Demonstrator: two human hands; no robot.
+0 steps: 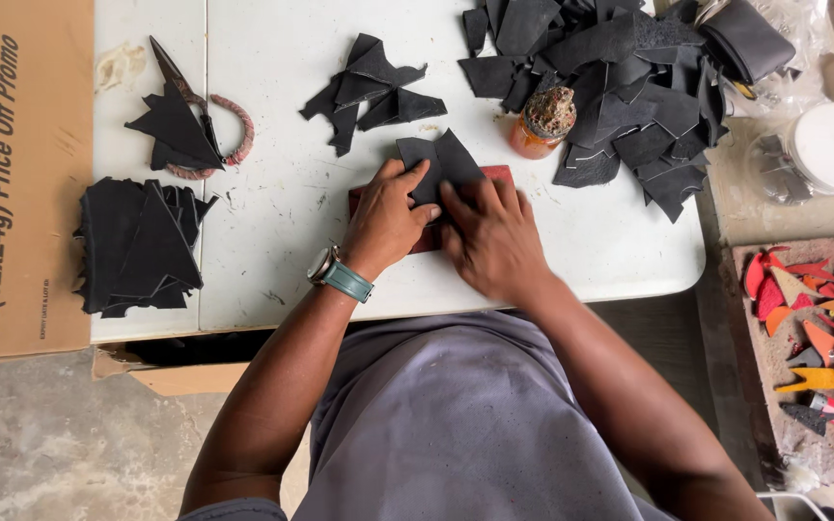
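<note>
Both hands press flat on a black leather piece (pixel 441 166) that lies on a red block (pixel 494 176) in the middle of the white table (pixel 272 193). The left hand (pixel 388 217) has its fingers spread on the piece's left part; the right hand (pixel 489 236) lies flat beside it. Neither hand grips anything.

At 1 o'clock sits a big heap of black scraps (pixel 620 87), with a small orange jar (pixel 542 123) beside it. At 12 o'clock lies a small bunch (pixel 374 92), and at 9 o'clock a neat stack (pixel 137 246). Scissors (pixel 195 125) rest at 10 o'clock. I think much is left, since the big heap looks untouched.
</note>
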